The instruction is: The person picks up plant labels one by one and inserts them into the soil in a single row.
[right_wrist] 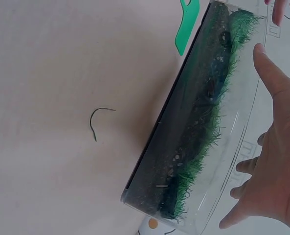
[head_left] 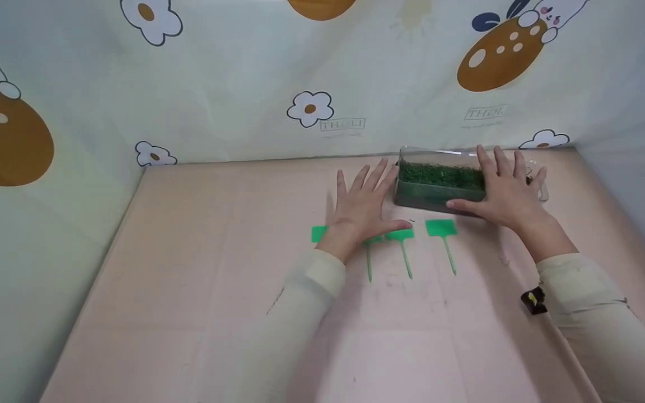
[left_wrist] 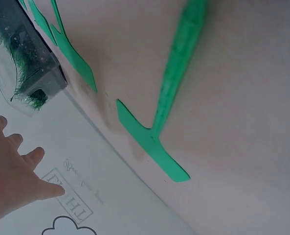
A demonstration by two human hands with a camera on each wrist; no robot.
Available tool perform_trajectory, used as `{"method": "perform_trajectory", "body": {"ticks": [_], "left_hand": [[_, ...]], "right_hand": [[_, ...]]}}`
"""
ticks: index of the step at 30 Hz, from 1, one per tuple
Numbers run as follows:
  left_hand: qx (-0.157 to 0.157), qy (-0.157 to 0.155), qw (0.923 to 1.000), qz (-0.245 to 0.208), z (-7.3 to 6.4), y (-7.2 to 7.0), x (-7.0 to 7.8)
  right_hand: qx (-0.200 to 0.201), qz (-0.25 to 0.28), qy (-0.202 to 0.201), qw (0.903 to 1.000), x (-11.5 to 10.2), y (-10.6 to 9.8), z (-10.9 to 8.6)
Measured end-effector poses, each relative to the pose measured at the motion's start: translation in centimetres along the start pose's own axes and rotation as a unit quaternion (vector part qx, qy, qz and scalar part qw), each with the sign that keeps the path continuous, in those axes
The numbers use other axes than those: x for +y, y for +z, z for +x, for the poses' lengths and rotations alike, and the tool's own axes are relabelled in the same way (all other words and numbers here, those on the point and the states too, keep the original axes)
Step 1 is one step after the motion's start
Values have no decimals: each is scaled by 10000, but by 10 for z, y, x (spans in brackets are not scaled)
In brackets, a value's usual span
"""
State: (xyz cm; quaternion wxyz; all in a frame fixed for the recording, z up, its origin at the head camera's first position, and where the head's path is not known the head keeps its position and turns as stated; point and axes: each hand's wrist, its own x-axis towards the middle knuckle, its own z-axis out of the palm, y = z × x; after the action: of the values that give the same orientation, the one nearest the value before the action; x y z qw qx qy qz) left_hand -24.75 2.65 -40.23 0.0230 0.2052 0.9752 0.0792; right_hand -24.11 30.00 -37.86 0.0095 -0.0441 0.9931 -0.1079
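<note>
A clear plastic box [head_left: 440, 196] of green grass over dark soil stands at the back right of the table. My right hand [head_left: 510, 193] spreads its straight fingers over the box's right part; whether it touches the rim is unclear. To the left of the box, my left hand [head_left: 359, 210] is spread too, fingers straight and holding nothing. In the left wrist view the left hand [left_wrist: 12, 176] is apart from the box [left_wrist: 42, 73]. Several green T-shaped plant labels lie in a row in front, among them a label [head_left: 441, 228] at the right and a label [head_left: 318, 233] partly behind my left wrist.
A pale wall covering [head_left: 233, 101] with flowers and rabbits rises behind the pinkish table surface [head_left: 160, 252]. A thin dark curved strand [right_wrist: 93, 120] lies on the table in front of the box. A small black item [head_left: 534, 300] sits by the right sleeve.
</note>
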Motion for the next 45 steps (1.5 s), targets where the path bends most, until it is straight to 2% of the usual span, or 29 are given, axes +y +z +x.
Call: {"method": "perform_trajectory", "body": {"ticks": [10,24,36,45], "left_hand": [[-47,104,9999,127,0,2,1],[-37,180,9998,91,0,5,1],[-180,304,9985,-419,2,4,7],[-175,343,9936,-1060,4,9,10]], "right_hand": [[-15,-61,213,9998,6,2,-1],[31,119,213,9997,22,1,-5],[120,412,219,9988,37,-3,-11],[127,506,252,9983,46,-2,-14]]}}
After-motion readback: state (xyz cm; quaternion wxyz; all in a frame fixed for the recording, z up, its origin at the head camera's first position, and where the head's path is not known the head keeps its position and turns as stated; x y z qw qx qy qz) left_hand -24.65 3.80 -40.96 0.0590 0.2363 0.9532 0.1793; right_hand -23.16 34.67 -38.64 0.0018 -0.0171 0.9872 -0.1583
